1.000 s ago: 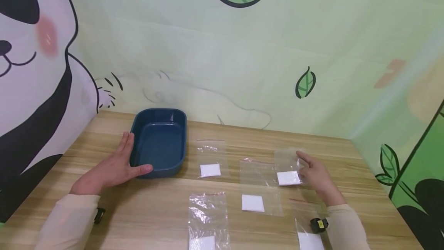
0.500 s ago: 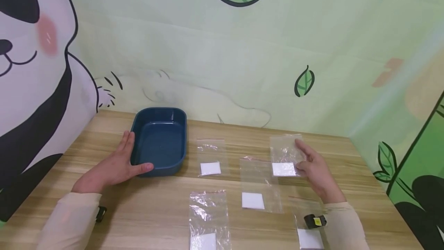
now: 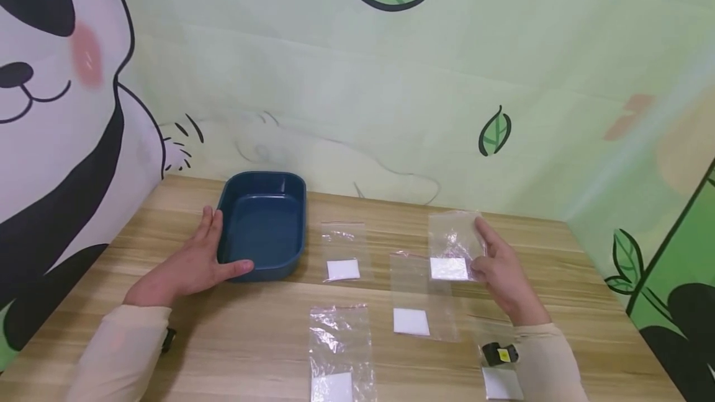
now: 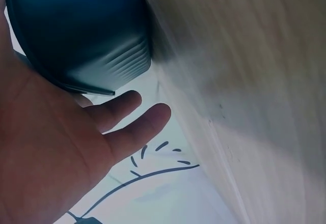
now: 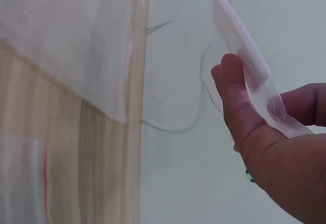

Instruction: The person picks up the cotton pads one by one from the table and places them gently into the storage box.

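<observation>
My left hand [image 3: 192, 268] rests against the left side of a dark blue rectangular tray [image 3: 265, 228], thumb near its front corner and fingers straight along the side. The left wrist view shows those fingers extended just beyond the tray's rim [image 4: 38, 63]. In my right hand [image 3: 505, 275] a clear zip-lock bag [image 3: 452, 234] is pinched by its right edge, between thumb and fingers. A white rectangular piece [image 3: 449, 268] shows at the bag's lower end. Seen from the right wrist, the held bag [image 5: 244, 46] stands tilted, raised off the wooden table [image 3: 251, 327].
Several more zip-lock bags with white pieces lie on the table: one beside the tray [image 3: 343, 241], one in the middle [image 3: 421, 284], one at the front [image 3: 341, 340] and one under the right wrist [image 3: 499, 383]. A printed wall [image 3: 335, 79] stands behind the table.
My right hand has taken hold of the bag, lifted it and shifted it slightly left, toward the back. The left hand stays against the tray.
</observation>
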`<action>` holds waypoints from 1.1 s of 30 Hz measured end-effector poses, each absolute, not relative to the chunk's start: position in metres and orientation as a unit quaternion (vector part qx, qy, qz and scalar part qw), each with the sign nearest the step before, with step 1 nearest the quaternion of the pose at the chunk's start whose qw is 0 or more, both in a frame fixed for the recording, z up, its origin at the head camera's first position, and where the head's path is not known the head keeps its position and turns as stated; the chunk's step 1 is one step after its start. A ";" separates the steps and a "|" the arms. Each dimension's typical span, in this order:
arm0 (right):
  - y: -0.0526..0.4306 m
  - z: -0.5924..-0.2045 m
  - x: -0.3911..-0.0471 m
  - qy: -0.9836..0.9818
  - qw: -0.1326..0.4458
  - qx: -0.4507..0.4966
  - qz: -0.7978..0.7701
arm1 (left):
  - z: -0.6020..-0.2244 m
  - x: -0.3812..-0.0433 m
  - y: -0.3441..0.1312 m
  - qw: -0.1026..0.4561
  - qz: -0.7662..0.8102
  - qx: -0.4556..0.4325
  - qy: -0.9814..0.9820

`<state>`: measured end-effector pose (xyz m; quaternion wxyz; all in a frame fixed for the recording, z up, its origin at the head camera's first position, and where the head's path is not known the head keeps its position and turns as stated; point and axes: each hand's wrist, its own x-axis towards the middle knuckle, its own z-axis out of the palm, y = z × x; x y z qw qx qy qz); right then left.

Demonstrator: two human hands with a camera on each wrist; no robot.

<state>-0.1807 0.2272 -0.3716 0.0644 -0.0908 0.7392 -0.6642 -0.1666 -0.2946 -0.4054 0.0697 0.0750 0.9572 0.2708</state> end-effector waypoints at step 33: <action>0.126 -0.329 -0.203 0.729 0.051 -0.175 -0.660 | -0.395 -0.166 -0.291 0.085 0.254 0.070 0.961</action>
